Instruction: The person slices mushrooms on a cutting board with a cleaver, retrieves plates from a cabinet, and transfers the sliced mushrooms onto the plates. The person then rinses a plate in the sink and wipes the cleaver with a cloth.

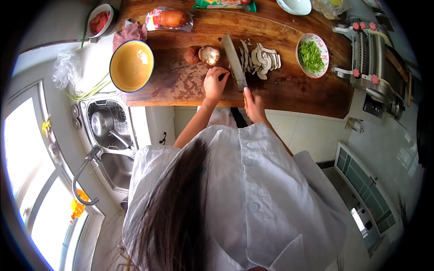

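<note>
My right hand (254,106) grips the handle of a kitchen knife (233,58), whose broad blade points away from me over the wooden counter (172,86). Just left of the blade is my left hand (215,83), its fingers curled in a pinch; whatever may be between them is too small to make out. Beyond that hand lie two whole mushrooms, a brown one (192,54) and one with its pale underside up (209,55). Sliced mushrooms (266,58) are spread along the right side of the blade.
A yellow enamel bowl (131,88) stands left, and a patterned bowl (327,58) of chopped greens right. Packaged sausage (172,19) and a pale bowl (294,6) sit at the back. A metal machine (373,61) is far right; a sink (115,169) with a pot is left.
</note>
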The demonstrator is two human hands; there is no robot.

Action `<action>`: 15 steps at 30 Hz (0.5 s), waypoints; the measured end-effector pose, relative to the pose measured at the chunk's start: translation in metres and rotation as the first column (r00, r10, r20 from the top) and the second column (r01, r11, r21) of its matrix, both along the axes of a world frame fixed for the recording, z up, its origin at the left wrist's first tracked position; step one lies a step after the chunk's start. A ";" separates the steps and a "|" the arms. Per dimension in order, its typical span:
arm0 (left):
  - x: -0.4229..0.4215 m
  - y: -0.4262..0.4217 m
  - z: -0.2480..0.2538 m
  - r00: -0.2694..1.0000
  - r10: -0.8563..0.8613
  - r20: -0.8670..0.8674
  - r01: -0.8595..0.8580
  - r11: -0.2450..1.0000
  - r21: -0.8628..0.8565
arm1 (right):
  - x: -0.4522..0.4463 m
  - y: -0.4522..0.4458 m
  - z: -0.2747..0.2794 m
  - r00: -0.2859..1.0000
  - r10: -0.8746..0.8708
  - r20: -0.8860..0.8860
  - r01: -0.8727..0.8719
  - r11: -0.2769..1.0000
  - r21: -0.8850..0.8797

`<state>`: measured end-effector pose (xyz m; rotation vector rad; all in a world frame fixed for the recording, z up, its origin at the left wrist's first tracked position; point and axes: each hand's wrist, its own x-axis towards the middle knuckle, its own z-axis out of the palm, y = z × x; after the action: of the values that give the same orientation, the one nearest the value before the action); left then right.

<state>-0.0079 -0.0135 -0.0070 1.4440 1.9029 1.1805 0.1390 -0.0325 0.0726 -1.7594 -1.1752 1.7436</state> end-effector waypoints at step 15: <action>0.013 0.010 0.010 0.989 -0.014 -0.145 0.010 0.999 -0.030 | -0.039 0.038 -0.011 0.937 0.074 0.340 -0.140 0.975 0.174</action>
<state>0.0047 -0.0035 0.0027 1.5613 1.9968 1.0626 0.0999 0.0054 0.0616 -1.9466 -1.5514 1.3608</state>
